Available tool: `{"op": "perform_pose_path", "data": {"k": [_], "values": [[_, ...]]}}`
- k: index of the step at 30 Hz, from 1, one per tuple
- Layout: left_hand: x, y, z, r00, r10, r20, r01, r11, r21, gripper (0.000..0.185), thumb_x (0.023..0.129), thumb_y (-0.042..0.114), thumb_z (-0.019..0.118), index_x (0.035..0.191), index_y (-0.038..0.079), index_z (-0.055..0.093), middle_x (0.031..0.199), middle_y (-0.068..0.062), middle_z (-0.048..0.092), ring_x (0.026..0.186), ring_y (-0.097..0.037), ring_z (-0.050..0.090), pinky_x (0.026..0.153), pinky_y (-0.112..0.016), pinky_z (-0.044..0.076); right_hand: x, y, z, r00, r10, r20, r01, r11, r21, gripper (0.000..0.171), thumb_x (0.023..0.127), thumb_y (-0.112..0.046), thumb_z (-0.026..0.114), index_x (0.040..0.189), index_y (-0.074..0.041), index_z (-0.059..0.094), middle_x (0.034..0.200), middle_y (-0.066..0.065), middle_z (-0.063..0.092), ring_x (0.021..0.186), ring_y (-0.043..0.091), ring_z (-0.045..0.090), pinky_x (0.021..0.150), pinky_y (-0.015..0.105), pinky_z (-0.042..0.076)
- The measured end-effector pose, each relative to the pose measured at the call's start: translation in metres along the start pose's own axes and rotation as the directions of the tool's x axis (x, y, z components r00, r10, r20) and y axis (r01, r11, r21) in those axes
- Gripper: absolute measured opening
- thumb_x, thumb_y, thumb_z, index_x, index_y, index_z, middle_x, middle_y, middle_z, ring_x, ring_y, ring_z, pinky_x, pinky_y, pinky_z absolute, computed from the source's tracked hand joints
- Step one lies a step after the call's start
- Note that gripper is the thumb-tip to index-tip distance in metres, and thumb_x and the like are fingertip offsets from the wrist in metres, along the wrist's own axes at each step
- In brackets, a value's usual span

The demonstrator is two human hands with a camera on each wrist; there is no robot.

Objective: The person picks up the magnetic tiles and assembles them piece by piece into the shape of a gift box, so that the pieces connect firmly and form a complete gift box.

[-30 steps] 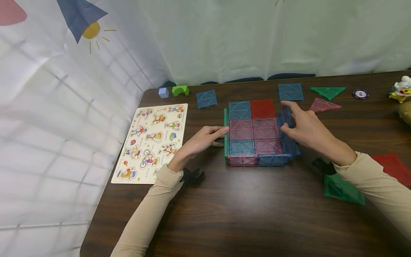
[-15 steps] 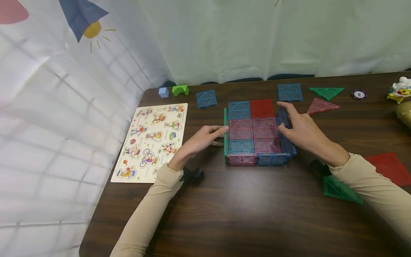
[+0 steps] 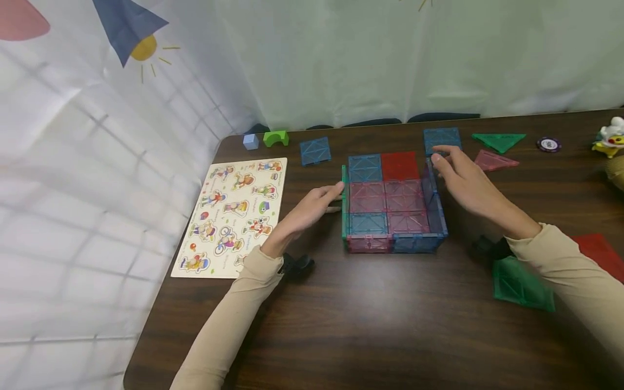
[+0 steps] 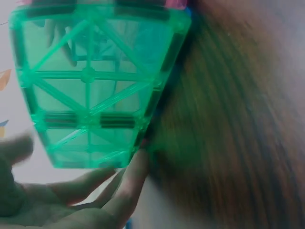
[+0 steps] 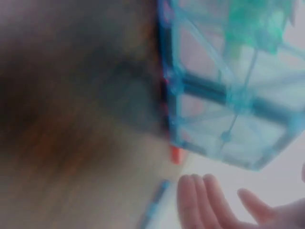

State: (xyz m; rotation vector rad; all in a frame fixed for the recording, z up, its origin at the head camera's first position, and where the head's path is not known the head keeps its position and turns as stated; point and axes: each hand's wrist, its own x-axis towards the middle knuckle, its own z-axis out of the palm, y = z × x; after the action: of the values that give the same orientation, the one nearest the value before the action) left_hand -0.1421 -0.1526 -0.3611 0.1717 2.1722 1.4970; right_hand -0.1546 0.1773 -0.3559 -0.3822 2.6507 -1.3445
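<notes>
A low box of see-through magnetic tiles stands mid-table in the head view. Its floor point(image 3: 368, 197) mixes pink, blue and red tiles. Along its left side rises a green tile wall point(image 3: 345, 219), along its right a blue tile wall point(image 3: 436, 210). The front wall point(image 3: 414, 243) is part pink, part blue; the back has no wall. My left hand point(image 3: 308, 214) is beside the green wall, fingertips right at its outer face and lower edge, fingers extended. Just off the far end of the blue wall, my right hand point(image 3: 469, 181) holds nothing, its fingers extended in the right wrist view.
Loose blue tiles point(image 3: 315, 150), a green triangle point(image 3: 499, 142), a pink triangle point(image 3: 494, 160) and a poker chip point(image 3: 548, 144) lie behind the box. At left is a picture puzzle board point(image 3: 229, 216). Green point(image 3: 522, 284) and red tiles point(image 3: 600, 254) lie by the right sleeve.
The blue wall, tilted outward a second ago, now stands upright along the right side. My right hand has let go of it and drawn away. The left thumb has slid off the green wall's top.
</notes>
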Motion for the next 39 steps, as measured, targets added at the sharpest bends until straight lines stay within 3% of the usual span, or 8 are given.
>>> {"op": "perform_pose_path", "data": {"k": [6, 13, 19, 25, 32, 35, 37, 39], "values": [[0.035, 0.004, 0.002, 0.991, 0.038, -0.131, -0.057, 0.989, -0.138, 0.067, 0.116, 0.044, 0.025, 0.161, -0.006, 0.029, 0.167, -0.019, 0.033, 0.153, -0.030, 0.036, 0.120, -0.038, 0.038, 0.024, 0.009, -0.004, 0.986, 0.103, 0.127, -0.131, 0.963, 0.237, 0.072, 0.114, -0.048, 0.016, 0.165, 0.003, 0.018, 0.161, 0.032, 0.029, 0.145, 0.047, 0.033, 0.119, 0.058, 0.030], [0.059, 0.007, 0.001, 0.980, 0.055, -0.191, -0.089, 0.980, -0.179, 0.066, 0.116, 0.043, 0.027, 0.161, -0.005, 0.031, 0.163, -0.019, 0.041, 0.152, -0.031, 0.036, 0.122, -0.041, 0.034, 0.037, 0.010, 0.002, 0.974, 0.131, 0.186, -0.182, 0.938, 0.296, 0.074, 0.113, -0.053, 0.018, 0.168, -0.003, 0.010, 0.165, 0.031, 0.028, 0.154, 0.044, 0.026, 0.125, 0.059, 0.018], [0.062, 0.005, 0.001, 0.967, 0.060, -0.246, -0.131, 0.951, -0.281, 0.057, 0.116, 0.034, 0.034, 0.158, -0.005, 0.038, 0.158, -0.019, 0.047, 0.147, -0.032, 0.042, 0.120, -0.043, 0.036, 0.035, 0.013, 0.000, 0.977, 0.112, 0.184, -0.186, 0.868, 0.461, 0.076, 0.112, -0.056, 0.023, 0.168, -0.006, 0.010, 0.167, 0.029, 0.026, 0.154, 0.042, 0.025, 0.127, 0.057, 0.012], [0.062, 0.001, -0.002, 0.952, 0.120, -0.282, -0.219, 0.909, -0.355, 0.052, 0.116, 0.025, 0.038, 0.158, -0.005, 0.038, 0.154, -0.018, 0.052, 0.143, -0.027, 0.049, 0.117, -0.043, 0.041, 0.032, 0.016, 0.002, 0.985, 0.066, 0.157, -0.147, 0.792, 0.593, 0.075, 0.112, -0.057, 0.030, 0.166, -0.007, 0.015, 0.168, 0.023, 0.025, 0.152, 0.039, 0.029, 0.125, 0.049, 0.021], [0.057, 0.005, -0.001, 0.945, 0.148, -0.290, -0.265, 0.868, -0.420, 0.051, 0.115, 0.022, 0.039, 0.157, -0.007, 0.038, 0.153, -0.021, 0.051, 0.143, -0.030, 0.048, 0.118, -0.041, 0.040, 0.023, 0.021, 0.006, 0.999, 0.002, 0.036, -0.029, 0.648, 0.761, 0.043, 0.114, -0.041, 0.042, 0.148, -0.016, 0.041, 0.145, 0.007, 0.048, 0.130, 0.015, 0.052, 0.104, 0.023, 0.038], [0.054, 0.008, 0.001, 0.940, 0.167, -0.297, -0.282, 0.871, -0.402, 0.049, 0.115, 0.021, 0.039, 0.155, -0.007, 0.042, 0.151, -0.023, 0.048, 0.141, -0.032, 0.047, 0.119, -0.042, 0.038, 0.022, 0.020, 0.006, 1.000, -0.015, 0.000, 0.009, 0.603, 0.798, 0.037, 0.114, -0.036, 0.043, 0.145, -0.016, 0.043, 0.139, 0.005, 0.052, 0.125, 0.011, 0.055, 0.101, 0.020, 0.041], [0.053, 0.009, 0.003, 0.937, 0.182, -0.299, -0.291, 0.879, -0.377, 0.048, 0.115, 0.020, 0.039, 0.154, -0.008, 0.044, 0.150, -0.022, 0.046, 0.141, -0.033, 0.046, 0.120, -0.043, 0.038, 0.021, 0.020, 0.006, 1.000, -0.011, -0.003, 0.009, 0.607, 0.794, 0.041, 0.114, -0.035, 0.044, 0.149, -0.013, 0.040, 0.138, 0.004, 0.053, 0.125, 0.010, 0.054, 0.101, 0.019, 0.042], [0.052, 0.010, 0.005, 0.933, 0.196, -0.303, -0.302, 0.884, -0.357, 0.049, 0.115, 0.021, 0.038, 0.154, -0.008, 0.044, 0.150, -0.023, 0.045, 0.141, -0.033, 0.046, 0.120, -0.043, 0.037, 0.021, 0.018, 0.006, 1.000, -0.005, 0.001, 0.002, 0.649, 0.761, 0.051, 0.114, -0.036, 0.042, 0.157, -0.010, 0.034, 0.139, 0.003, 0.051, 0.132, 0.013, 0.049, 0.105, 0.021, 0.041]]}}
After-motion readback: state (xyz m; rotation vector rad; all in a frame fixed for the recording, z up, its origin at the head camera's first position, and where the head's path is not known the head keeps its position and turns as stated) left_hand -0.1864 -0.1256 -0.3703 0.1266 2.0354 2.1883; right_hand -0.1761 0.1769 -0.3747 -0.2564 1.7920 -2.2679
